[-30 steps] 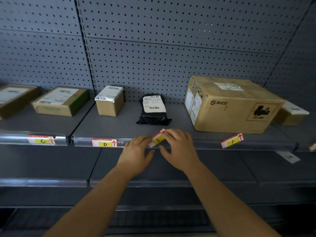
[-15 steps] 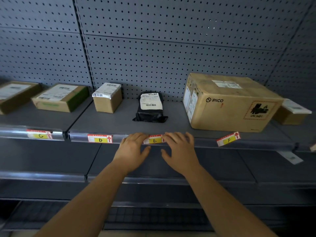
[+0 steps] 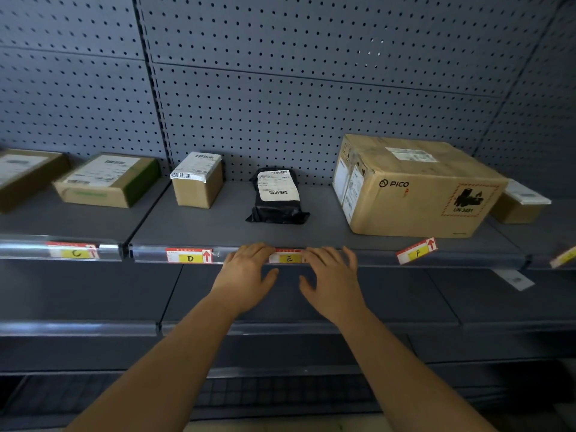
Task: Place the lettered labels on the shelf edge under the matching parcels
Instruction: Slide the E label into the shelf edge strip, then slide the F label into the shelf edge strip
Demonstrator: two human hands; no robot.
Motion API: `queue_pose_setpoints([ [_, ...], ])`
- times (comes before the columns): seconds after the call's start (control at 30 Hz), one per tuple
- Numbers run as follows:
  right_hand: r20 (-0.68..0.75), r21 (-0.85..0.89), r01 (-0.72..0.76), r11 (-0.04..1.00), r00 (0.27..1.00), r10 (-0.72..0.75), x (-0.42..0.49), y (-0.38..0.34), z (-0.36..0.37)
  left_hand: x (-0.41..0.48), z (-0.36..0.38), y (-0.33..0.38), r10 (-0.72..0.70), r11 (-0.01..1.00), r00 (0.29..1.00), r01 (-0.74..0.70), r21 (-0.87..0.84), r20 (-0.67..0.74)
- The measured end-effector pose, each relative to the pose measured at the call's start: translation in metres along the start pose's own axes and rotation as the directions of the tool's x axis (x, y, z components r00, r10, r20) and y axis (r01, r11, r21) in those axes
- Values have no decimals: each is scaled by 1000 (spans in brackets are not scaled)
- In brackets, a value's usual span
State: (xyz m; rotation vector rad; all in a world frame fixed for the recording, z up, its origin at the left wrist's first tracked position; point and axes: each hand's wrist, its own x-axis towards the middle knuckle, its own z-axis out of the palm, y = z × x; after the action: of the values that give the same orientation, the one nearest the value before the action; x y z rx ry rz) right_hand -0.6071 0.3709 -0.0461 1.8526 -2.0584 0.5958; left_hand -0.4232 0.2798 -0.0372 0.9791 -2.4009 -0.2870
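The E label (image 3: 288, 258) lies level in the shelf edge strip (image 3: 367, 256), straight below the black parcel (image 3: 276, 196). My left hand (image 3: 246, 277) presses its left end and my right hand (image 3: 332, 279) its right end, fingers spread. The D label (image 3: 189, 256) sits under the small cardboard box (image 3: 197, 179). The C label (image 3: 74, 251) sits below the flat box (image 3: 107, 179). The F label (image 3: 417, 251) hangs tilted on the edge under the big PICO box (image 3: 414, 186).
Another flat box (image 3: 26, 174) lies at far left and a small box (image 3: 519, 204) behind the PICO box at right. A further tilted label (image 3: 564, 256) shows at the right edge. A loose white slip (image 3: 514, 279) lies on the lower shelf. Pegboard backs the shelves.
The E label went from tilted, one end raised between my fingers, to lying flat in the edge strip. Both hands lowered slightly and now press its ends.
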Motion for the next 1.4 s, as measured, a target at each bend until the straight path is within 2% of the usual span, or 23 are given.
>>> queue_pose_setpoints([
  [0.37,77,130,-18,991,997,8,6,7,-1,1,4,1,43,998,999,-44,43,14],
  [0.63,30,128,-20,992,999,16,2,4,9,-2,8,0,31,998,999,-30,54,-12],
  [0.83,150,289,-48,956,989,4,-12,12,-2,-3,7,6,18,995,1000,-20,101,21],
  [0.93,198,338,-121,933,979,55,-24,21,-11,-3,3,12,7,996,1000,-7,90,5],
  [1.03,172,318,-189,929,975,139,-37,40,-26,-4,6,28,27,1000,1000,-26,12,-8],
  [1.23,61,240,-223,945,975,215,-55,114,-59,7,41,100,17,991,1000,-14,-133,21],
  [1.4,43,210,-206,956,978,202,-78,187,-78,24,81,169,13,993,999,-7,-120,49],
])
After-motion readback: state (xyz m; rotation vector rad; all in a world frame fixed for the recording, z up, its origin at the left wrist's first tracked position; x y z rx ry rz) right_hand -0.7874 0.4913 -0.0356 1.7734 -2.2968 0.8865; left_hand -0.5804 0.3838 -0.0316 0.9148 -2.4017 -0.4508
